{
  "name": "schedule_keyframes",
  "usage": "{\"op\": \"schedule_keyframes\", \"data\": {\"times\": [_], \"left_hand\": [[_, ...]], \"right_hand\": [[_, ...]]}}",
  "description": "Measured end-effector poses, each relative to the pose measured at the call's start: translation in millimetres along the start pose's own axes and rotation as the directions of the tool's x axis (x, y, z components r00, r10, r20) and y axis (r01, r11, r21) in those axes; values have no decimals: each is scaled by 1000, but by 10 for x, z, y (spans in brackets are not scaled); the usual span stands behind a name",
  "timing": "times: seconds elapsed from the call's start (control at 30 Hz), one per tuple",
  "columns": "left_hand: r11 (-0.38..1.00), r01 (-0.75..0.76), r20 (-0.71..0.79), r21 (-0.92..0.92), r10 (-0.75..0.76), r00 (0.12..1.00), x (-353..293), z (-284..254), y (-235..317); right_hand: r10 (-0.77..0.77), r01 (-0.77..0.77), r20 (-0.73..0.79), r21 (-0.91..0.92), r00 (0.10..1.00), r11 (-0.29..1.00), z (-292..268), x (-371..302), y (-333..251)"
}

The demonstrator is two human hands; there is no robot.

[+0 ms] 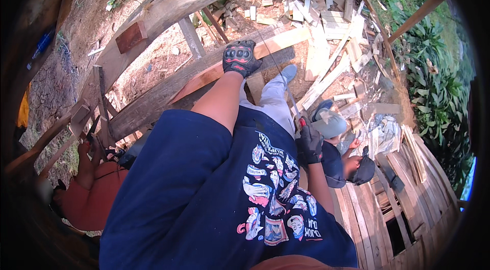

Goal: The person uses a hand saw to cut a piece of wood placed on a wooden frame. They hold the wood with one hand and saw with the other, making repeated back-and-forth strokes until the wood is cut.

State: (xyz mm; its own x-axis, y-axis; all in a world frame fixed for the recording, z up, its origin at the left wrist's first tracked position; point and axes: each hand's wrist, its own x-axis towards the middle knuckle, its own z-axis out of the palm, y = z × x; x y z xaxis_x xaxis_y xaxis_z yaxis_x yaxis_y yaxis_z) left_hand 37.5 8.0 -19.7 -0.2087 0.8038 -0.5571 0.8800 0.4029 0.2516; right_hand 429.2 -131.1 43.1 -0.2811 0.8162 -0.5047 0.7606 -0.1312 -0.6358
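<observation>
My left hand (239, 58), in a black padded glove with red marks, is closed over a pale wooden plank (282, 43). The plank lies slantwise on a weathered grey beam (153, 100). In my right hand (309, 143), also gloved in black, is the red-and-black handle of a handsaw (294, 106). Its thin blade, seen nearly edge-on, slants up and left across the plank, just right of my left hand. Whether the teeth are in the wood cannot be made out.
A curved board (173, 7) with a brown block (131, 37) stands at upper left. Wood offcuts (334, 22) litter the ground ahead. Close on my right a person in a dark cap (364, 169) crouches beside slatted planks (365, 214). Another person, in a red shirt (94, 196), is at lower left.
</observation>
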Motion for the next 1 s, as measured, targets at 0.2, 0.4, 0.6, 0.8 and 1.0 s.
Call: {"op": "schedule_keyframes", "data": {"times": [0.2, 0.4, 0.6, 0.8, 1.0], "left_hand": [[1000, -3, -7, -17, 3, 1000, -9, -55, 21], [999, -10, -16, -31, 9, 1000, -13, -91, 25], [999, -38, -37, -25, 37, 999, -60, -170, 47], [999, -37, 5, -35, 37, 999, -8, -99, -15], [999, -38, 14, -26, 39, 999, -24, -156, -4]], "right_hand": [[147, -140, -9, 251, 989, 958, -575, 34, -1097], [63, -57, -16, 248, 998, 967, -584, 843, -1819], [-67, 62, 26, 177, 997, 982, -552, 975, -2345], [-134, 136, -27, 123, 991, 983, -469, 898, -2266], [-70, 73, -48, 60, 996, 996, -585, 745, -2421]]}}
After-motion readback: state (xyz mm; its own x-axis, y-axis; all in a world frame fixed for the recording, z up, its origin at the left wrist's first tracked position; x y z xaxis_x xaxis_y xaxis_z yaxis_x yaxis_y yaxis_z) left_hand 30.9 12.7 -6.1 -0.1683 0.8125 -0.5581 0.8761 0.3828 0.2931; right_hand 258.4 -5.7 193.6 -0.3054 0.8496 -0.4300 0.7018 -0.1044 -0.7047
